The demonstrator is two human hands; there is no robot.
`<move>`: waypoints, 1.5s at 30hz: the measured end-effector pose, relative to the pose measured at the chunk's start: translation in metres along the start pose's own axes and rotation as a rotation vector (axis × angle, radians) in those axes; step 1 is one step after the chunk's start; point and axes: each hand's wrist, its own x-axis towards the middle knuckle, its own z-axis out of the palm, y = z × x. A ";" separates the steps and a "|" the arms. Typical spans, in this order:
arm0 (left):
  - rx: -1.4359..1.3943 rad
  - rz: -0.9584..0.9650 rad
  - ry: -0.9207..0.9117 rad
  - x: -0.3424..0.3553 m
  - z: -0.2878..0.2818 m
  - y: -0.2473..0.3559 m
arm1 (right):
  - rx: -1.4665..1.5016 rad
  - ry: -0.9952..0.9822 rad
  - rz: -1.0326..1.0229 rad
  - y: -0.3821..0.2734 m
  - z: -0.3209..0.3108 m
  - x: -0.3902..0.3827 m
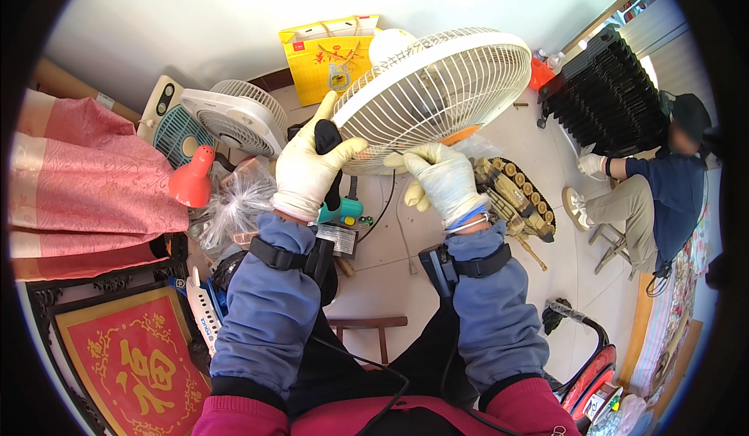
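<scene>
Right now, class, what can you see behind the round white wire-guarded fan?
Partly behind the fan is a yellow paper bag with handles, near the white wall. The fan covers the bag's lower right part, so that cannot be seen.

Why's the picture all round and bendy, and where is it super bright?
Head view: a wide fisheye lens leaves black corners and bends edges near the rim, like the framed red panel; head view: the white wall is brightest, nearly washed out; head view: the fan looks fairly sharp.
</scene>
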 end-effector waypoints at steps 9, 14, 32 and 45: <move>0.018 0.012 -0.004 0.001 0.000 0.000 | 0.004 -0.274 0.056 -0.002 -0.024 0.001; 0.041 -0.002 -0.010 0.001 -0.002 0.001 | -0.033 -0.156 0.041 -0.003 -0.023 -0.003; 0.153 0.035 0.016 0.001 -0.001 0.004 | -0.395 0.199 -0.064 0.010 -0.010 -0.003; -0.051 -0.021 -0.013 -0.001 0.001 0.002 | -0.210 0.057 -0.012 0.000 -0.008 0.011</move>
